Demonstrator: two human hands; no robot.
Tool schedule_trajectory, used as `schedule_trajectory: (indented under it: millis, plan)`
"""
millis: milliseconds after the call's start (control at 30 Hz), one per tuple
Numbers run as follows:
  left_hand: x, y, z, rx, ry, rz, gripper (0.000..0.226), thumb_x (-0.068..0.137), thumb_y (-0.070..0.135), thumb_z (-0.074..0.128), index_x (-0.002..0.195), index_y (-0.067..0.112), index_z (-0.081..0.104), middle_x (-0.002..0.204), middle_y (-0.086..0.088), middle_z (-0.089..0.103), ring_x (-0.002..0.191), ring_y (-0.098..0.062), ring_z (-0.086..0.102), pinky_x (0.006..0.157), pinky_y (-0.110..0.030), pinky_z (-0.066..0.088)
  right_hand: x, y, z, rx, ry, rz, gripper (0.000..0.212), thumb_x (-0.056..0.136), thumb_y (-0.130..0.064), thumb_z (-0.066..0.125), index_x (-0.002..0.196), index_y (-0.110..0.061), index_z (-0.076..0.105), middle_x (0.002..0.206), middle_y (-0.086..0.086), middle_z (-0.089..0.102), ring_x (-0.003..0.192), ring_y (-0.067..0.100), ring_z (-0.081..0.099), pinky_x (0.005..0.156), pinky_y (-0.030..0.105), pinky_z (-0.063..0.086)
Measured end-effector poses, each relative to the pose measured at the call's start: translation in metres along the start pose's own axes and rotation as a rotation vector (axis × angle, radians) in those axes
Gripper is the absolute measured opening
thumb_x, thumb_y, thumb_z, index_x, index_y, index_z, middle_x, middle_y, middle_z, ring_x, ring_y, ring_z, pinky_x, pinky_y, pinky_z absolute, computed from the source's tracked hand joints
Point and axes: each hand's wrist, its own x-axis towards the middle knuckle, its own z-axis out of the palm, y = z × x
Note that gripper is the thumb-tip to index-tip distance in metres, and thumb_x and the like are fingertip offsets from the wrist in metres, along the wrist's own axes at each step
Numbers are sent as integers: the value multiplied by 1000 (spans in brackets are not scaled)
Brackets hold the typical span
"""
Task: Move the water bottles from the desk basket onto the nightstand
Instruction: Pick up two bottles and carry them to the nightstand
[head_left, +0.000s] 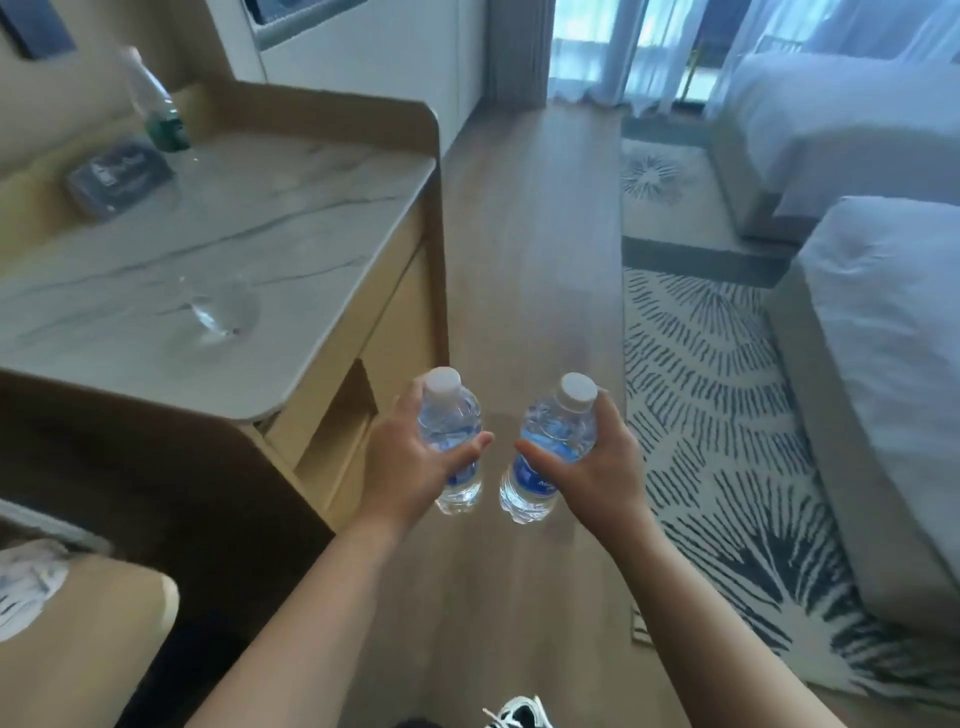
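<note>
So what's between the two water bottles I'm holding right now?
Nothing. In the head view, the left bottle and right bottle are apart, with only bare wooden floor showing through the gap.

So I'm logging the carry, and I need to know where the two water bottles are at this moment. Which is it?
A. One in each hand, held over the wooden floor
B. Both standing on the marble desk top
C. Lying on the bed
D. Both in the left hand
A: the left hand grips one water bottle and the right hand grips the other water bottle, both capped and held above the wooden floor.
</note>
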Motion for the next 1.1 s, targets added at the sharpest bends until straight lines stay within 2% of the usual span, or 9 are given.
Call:
schedule_trajectory:
  millis: [67, 167, 300, 400, 567, 700, 833, 1000, 1100]
  plan:
    - [30, 12, 33, -2, -40, 29, 68, 57, 64, 80, 112, 37, 50, 101, 12, 65, 93, -8, 65, 78, -35, 58, 25, 19, -25, -27, 60, 33, 61, 61, -46, 83, 112, -32, 52, 101, -14, 64, 96, 4, 63, 80, 10, 47]
    - [74, 24, 78, -16, -99, 64, 67, 56, 66, 79, 110, 42, 49, 104, 13, 65, 95, -9, 65, 80, -32, 58, 60, 47, -57, -43, 140, 103, 66, 62, -44, 84, 116, -22, 54, 105, -5, 65, 97, 13, 64, 84, 25, 51]
    - [133, 31, 133, -11, -156, 102, 71, 55, 69, 77, 113, 37, 50, 104, 9, 67, 94, -12, 66, 80, -32, 57, 112, 81, -87, -75, 245, 168, 58, 63, -39, 85, 110, -24, 53, 99, -8, 65, 90, 10, 64, 75, 14, 45]
    - [181, 32, 175, -51, -207, 136, 70, 57, 65, 78, 115, 35, 51, 107, 7, 66, 97, -12, 65, 81, -23, 54, 157, 106, -100, -134, 311, 193, 59, 63, -41, 84, 110, -22, 53, 99, -7, 63, 88, 12, 62, 74, 19, 45]
    - [285, 29, 238, -69, -266, 198, 65, 62, 46, 86, 115, 26, 54, 106, 5, 65, 96, -15, 63, 83, -28, 53, 254, 144, -110, -180, 393, 225, 64, 63, -42, 84, 115, -21, 53, 103, -2, 64, 92, 16, 62, 80, 29, 49]
    - [382, 35, 279, -42, -359, 262, 67, 62, 41, 88, 117, 20, 56, 106, 5, 63, 94, -15, 61, 81, -28, 52, 343, 163, -116, -166, 416, 267, 60, 66, -38, 85, 112, -20, 51, 102, 2, 65, 92, 19, 64, 81, 33, 54]
    - [471, 42, 314, -50, -403, 288, 61, 59, 39, 90, 108, 30, 54, 99, 10, 61, 89, -11, 59, 76, -18, 46, 423, 182, -124, -148, 468, 312, 61, 66, -40, 84, 113, -20, 51, 105, 2, 64, 95, 19, 64, 82, 31, 53]
    - [559, 43, 360, -69, -426, 283, 60, 61, 37, 89, 108, 31, 53, 101, 7, 64, 91, -13, 61, 79, -27, 51, 507, 210, -131, -148, 528, 359, 64, 65, -42, 83, 115, -20, 52, 106, 1, 64, 96, 21, 64, 83, 38, 55]
    - [611, 39, 393, -58, -436, 310, 62, 61, 39, 89, 111, 26, 55, 101, 8, 62, 90, -11, 59, 78, -22, 48, 557, 233, -137, -168, 540, 361, 60, 65, -43, 83, 112, -21, 52, 104, 0, 64, 93, 18, 64, 76, 25, 52]
